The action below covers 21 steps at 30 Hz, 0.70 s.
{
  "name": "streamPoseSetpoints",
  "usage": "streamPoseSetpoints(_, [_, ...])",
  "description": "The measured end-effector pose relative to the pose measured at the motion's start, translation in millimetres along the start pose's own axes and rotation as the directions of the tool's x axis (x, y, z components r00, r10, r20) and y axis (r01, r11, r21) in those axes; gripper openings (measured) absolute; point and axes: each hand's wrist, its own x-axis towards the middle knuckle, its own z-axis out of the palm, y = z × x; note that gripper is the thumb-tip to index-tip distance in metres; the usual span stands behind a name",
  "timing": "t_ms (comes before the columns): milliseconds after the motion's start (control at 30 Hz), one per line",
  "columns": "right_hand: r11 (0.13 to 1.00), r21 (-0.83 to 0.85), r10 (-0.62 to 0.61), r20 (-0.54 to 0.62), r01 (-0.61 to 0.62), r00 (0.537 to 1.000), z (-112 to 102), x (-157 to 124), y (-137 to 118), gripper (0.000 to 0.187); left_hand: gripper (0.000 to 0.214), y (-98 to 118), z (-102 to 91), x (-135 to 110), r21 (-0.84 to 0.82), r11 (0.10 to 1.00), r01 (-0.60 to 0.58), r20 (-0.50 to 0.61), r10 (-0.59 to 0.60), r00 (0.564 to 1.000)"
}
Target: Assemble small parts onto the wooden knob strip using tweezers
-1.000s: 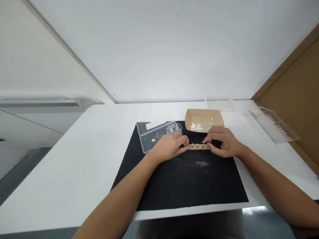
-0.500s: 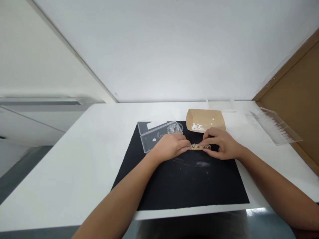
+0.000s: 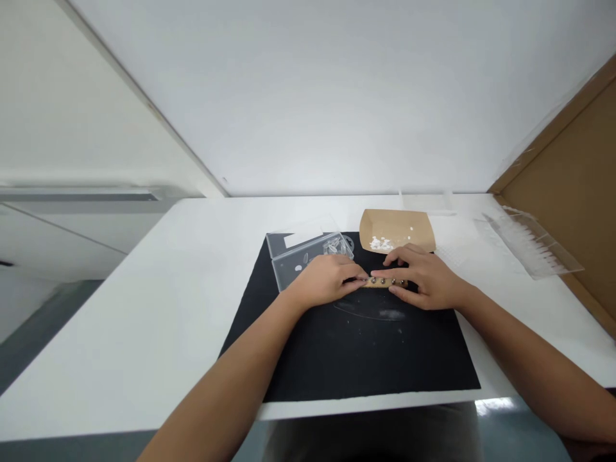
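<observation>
At the left, the clear plastic box (image 3: 308, 260) sits on the far left corner of the black mat (image 3: 356, 346), a few small clear parts inside it, just behind my left hand (image 3: 327, 281). That hand is closed in a pinch on the left end of the small wooden strip (image 3: 385, 282), fingertips meeting at its edge. The strip lies low over the mat, about midway across the tabletop (image 3: 144, 308) and toward its far edge, with its long axis running left to right, parallel to the near edge of the tabletop; a row of small metal studs (image 3: 387, 280) faces up along it. Compared with a second ago, my right hand (image 3: 423, 279) has slid leftward over the strip, so its fingers now cover the right end and a fingertip rests on the studs, where before they gripped only the very tip; the strip itself has barely shifted. I read that as pressing or checking the studs rather than carrying the piece anywhere. The right hand is curled around the strip, thumb below, fingers above. Behind it the brown paper tray (image 3: 397, 228) holds white bits, and toward the far right corner lies a clear ridged sheet (image 3: 534, 247).
</observation>
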Motion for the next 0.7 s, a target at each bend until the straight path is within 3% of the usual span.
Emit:
streamPoseSetpoints(133, [1.0, -0.003, -0.011, 0.036, 0.011, 0.999, 0.6, 0.9, -2.3, 0.041, 0.022, 0.3, -0.3, 0.1, -0.002, 1.0, -0.003, 0.006, 0.003, 1.0])
streamPoseSetpoints(367, [0.999, 0.028, -0.041, -0.058, 0.043, 0.997, 3.0, -0.3, 4.3, 0.047, 0.029, 0.3, -0.5, -0.3, 0.029, 0.999, -0.022, -0.001, 0.022, 1.0])
streamPoseSetpoints(700, [0.999, 0.031, -0.023, -0.065, 0.025, 0.998, 4.6, -1.0, 5.8, 0.035, 0.032, 1.7, -3.2, 0.5, 0.047, 0.997, -0.061, -0.026, 0.062, 0.998])
